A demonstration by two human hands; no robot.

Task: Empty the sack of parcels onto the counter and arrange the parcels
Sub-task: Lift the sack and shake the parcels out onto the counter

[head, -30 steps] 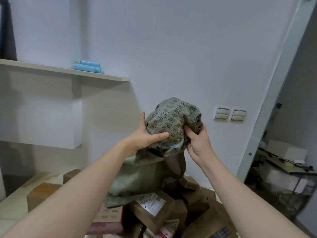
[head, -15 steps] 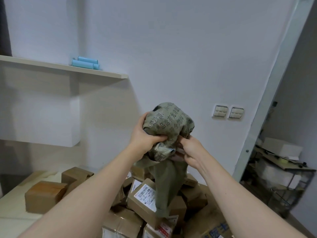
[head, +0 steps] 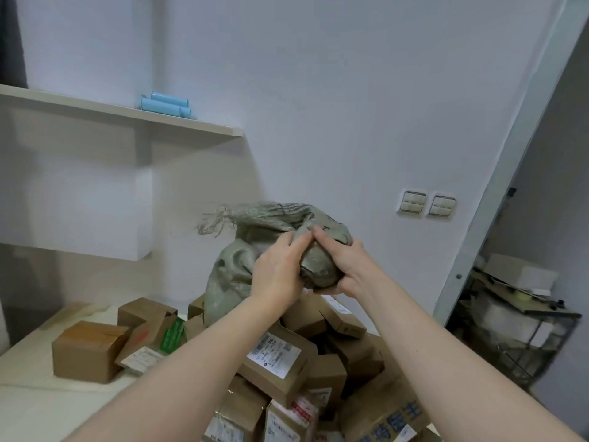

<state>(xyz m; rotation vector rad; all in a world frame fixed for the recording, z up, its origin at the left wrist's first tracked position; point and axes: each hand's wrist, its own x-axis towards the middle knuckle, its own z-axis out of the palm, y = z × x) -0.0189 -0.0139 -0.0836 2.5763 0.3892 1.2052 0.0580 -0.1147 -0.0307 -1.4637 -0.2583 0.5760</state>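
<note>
The grey-green woven sack [head: 232, 275] hangs limp and bunched above the pile, its frayed end sticking out to the left. My left hand [head: 277, 272] and my right hand [head: 342, 266] both clutch the bundled cloth, fingertips touching on top. Below lies a heap of brown cardboard parcels [head: 277, 355] with white labels, spread over the pale counter [head: 28, 406]. A separate taped box [head: 89, 350] stands at the left of the heap.
A wall shelf [head: 121, 111] carries light blue rolls [head: 167, 105]. Two wall switches [head: 427, 204] sit to the right. Past the door frame [head: 497, 199], a wire rack [head: 516, 320] holds boxes.
Both hands lowered and gathered the sack into a tighter bundle; its hanging part lifted off the parcels and its frayed end now points left. More parcels show below.
</note>
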